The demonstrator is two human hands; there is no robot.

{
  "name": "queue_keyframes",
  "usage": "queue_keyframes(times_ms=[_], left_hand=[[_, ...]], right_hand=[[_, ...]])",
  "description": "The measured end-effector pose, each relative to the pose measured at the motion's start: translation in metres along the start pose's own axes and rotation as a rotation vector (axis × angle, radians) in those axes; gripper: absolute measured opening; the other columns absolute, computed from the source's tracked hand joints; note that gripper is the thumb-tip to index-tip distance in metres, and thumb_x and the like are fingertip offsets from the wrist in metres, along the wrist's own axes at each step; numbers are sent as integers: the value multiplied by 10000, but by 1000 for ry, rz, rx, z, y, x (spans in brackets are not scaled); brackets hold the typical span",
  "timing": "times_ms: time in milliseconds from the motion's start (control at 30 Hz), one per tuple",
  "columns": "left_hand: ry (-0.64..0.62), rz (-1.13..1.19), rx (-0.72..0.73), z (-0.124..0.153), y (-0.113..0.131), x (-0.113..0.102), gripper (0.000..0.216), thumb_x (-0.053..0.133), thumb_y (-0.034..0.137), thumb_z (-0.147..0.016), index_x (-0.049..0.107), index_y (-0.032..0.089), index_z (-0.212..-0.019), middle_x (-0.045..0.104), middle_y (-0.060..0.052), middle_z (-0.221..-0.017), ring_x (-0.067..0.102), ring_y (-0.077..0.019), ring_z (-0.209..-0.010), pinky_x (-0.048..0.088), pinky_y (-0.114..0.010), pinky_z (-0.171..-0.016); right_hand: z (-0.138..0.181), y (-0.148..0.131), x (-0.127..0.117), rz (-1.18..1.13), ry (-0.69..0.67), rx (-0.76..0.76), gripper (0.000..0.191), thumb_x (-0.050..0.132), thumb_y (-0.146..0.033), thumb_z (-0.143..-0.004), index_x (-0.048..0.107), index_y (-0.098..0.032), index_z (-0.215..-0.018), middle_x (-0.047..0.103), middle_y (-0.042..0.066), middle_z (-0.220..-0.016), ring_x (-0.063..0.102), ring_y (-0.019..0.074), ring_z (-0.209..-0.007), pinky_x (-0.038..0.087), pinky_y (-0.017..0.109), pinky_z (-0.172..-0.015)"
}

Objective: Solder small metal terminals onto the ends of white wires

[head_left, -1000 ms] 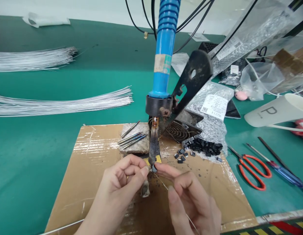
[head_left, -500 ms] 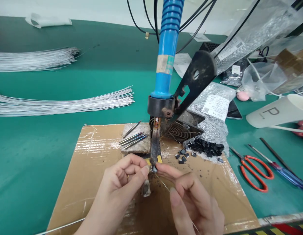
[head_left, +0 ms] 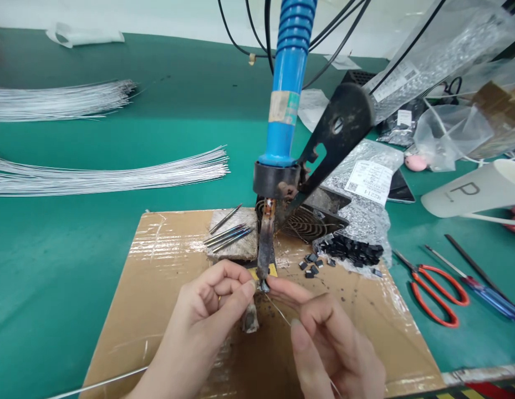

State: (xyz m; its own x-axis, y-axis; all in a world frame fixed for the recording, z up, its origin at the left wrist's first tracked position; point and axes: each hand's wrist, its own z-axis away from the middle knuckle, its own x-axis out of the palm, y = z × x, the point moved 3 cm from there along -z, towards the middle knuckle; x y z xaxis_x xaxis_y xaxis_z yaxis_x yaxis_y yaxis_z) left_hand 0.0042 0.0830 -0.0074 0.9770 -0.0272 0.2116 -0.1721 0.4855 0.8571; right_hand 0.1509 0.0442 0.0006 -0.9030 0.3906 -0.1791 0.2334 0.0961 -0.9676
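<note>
Head view, looking down onto a green tabletop [head_left: 74, 249] with a taped cardboard sheet [head_left: 157, 288] near the front edge. Over the sheet, left hand [head_left: 199, 327] with its grip clenched, thumb and forefinger pinching a small dark piece [head_left: 263, 286] right at the burnt tip of a soldering iron [head_left: 284, 105], blue-handled and propped nearly upright in a black stand [head_left: 336, 133]. Just beside it, right hand [head_left: 336, 343] with its grip closed on a thin wire [head_left: 278, 311], running up slantwise to that same piece at the tip. Behind the fingers, a grey block [head_left: 234, 249] carrying several loose spare tips [head_left: 228, 235]. To the right, a silver bubble bag [head_left: 367, 183] with a white label, lying flat, and black parts [head_left: 352, 252] heaped on its near end, a few spilled onto the sheet. Farther right, a white paper cup [head_left: 473, 191] tipped on its side, inside not visible, and a clear plastic bag [head_left: 448, 130], contents too blurred to tell. Orange scissors [head_left: 438, 293] and a blue screwdriver [head_left: 490, 296] flat on the tabletop, well apart from the hands. At left, two wire bundles [head_left: 116, 174] fanned out
</note>
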Motion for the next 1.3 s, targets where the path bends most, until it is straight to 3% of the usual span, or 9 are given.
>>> queue_keyframes(times_ms=[367, 667, 1067, 1300], left_hand=[[31, -6, -10, -2, 1, 2, 290, 792, 468, -879, 678, 203, -848, 503, 76, -595, 300, -54, -498, 236, -144, -440], [41, -52, 11, -2, -1, 1, 308, 776, 481, -884, 660, 198, -851, 512, 67, -608, 328, -62, -517, 257, -137, -452], [125, -129, 67, 2, 4, 4, 252, 766, 413, -891, 676, 188, -824, 511, 63, -577, 334, -58, -502, 257, -145, -467], [85, -157, 64, 1, 1, 2, 247, 732, 417, -924, 663, 194, -843, 527, 63, -589, 350, -60, -504, 257, -139, -460]], right_hand=[[0, 0, 0, 24, 6, 12, 268, 606, -274, -957, 468, -260, -727, 840, 67, -1045, 820, 259, -833, 659, 325, -732], [-1, 1, 1, -7, 9, 45, 261, 601, -258, -964, 503, -249, -722, 839, -6, -1045, 816, 188, -902, 623, 237, -815], [1, 2, 5, -84, 27, 74, 218, 607, -195, -952, 541, -249, -751, 831, -3, -1067, 808, 143, -900, 596, 176, -840], [0, 4, 4, -70, 15, 48, 204, 606, -193, -944, 536, -255, -762, 834, -8, -1060, 811, 141, -891, 590, 172, -843]])
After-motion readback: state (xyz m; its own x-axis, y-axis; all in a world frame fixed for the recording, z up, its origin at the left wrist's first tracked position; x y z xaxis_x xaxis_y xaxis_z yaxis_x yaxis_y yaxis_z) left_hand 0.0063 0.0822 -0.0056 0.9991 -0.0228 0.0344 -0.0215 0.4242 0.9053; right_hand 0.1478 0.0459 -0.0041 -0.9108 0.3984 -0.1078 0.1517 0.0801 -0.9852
